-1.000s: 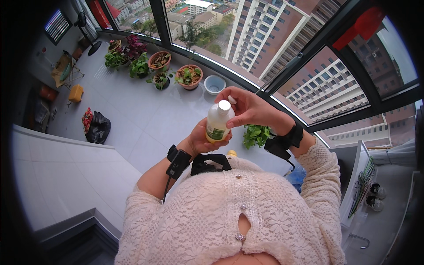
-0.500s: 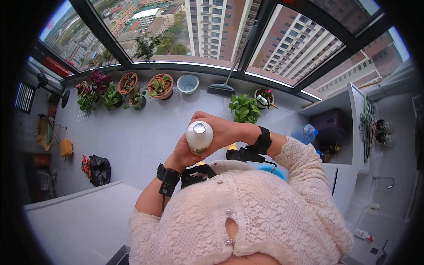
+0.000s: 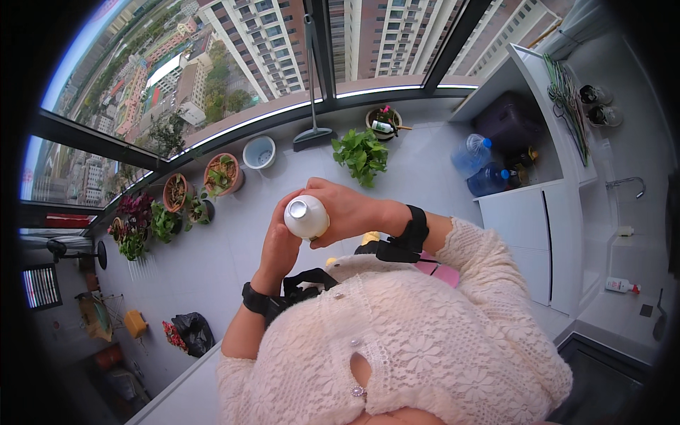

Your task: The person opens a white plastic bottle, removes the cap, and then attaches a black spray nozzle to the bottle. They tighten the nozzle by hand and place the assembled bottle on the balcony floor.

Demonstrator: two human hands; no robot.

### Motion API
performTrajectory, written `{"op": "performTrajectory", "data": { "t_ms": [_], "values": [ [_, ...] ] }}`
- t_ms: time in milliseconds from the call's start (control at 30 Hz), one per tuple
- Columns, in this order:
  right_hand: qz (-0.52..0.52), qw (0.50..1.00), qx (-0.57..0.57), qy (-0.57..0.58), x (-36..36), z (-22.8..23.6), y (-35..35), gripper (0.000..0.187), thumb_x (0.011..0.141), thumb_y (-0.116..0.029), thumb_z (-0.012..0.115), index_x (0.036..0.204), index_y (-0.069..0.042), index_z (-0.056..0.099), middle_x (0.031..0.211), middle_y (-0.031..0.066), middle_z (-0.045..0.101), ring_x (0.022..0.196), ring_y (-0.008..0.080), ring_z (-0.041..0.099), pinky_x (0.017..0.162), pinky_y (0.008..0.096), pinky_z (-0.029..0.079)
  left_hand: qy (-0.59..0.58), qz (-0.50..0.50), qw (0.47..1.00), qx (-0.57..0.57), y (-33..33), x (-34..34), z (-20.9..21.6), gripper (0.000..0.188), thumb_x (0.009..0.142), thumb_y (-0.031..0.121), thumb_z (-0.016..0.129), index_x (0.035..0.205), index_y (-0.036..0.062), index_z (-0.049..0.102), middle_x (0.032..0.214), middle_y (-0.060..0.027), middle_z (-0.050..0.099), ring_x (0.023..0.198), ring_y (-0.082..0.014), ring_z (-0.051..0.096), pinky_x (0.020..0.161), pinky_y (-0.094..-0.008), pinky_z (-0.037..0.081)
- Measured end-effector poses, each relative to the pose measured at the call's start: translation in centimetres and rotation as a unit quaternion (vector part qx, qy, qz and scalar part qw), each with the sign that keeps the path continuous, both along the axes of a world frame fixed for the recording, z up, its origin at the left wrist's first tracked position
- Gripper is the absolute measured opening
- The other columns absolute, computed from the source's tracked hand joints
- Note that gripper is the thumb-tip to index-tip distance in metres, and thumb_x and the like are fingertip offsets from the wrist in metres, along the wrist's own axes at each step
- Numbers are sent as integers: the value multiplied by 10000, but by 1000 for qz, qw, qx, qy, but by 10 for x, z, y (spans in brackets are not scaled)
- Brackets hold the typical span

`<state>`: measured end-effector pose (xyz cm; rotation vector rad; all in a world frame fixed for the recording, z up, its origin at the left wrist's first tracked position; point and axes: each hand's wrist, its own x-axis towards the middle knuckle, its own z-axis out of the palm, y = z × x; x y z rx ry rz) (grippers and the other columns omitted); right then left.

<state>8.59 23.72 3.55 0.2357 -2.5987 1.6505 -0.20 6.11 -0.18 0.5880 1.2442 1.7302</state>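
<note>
Both hands close in on one white bottle (image 3: 306, 221), held upright or nearly so in front of the chest. The left hand (image 3: 278, 244) forms a grip along its left side; the right hand (image 3: 350, 212) curls round it from the right, and its fingertips are partly hidden. The neck points up towards the head, with a shiny silver disc on top; whether that is a seal or a lid, I cannot tell.

The step in hand looks like steadying and handling the bottle between two palms. From here, a next move would seem to call for one grip to bear the weight while the other loosens, keeping the neck upward in case the top is unsealed.

Beyond the grip, towards the window, a leafy green plant (image 3: 360, 157) sits ahead and to the right, a broom (image 3: 314, 138) stands further ahead, and a pale blue basin (image 3: 259, 152) lies ahead and to the left.
</note>
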Motion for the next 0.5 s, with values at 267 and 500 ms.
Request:
{"op": "performTrajectory", "data": {
  "t_ms": [267, 500],
  "values": [
    [-102, 994, 23, 28, 2, -12, 31, 632, 563, -249, 846, 1115, -83, 584, 1064, 123, 536, 1017, 286, 526, 883, 370, 472, 124, -29, 991, -45, 57, -1, 17, 961, 613, 211, 859, 1403, 77, 328, 1342, -69, 447, 1224, -186, 457, 1027, -341, 384],
    [-259, 965, 21, -22, 23, -13, 29, 664, 557, -279, 844, 1123, -57, 575, 1053, 144, 530, 1019, 297, 500, 891, 349, 451, 137, -179, 974, -8, 91, -33, 1, 859, 663, 218, 823, 1373, 56, 366, 1265, -66, 502, 1125, -164, 523, 949, -308, 439]
  ]
}}
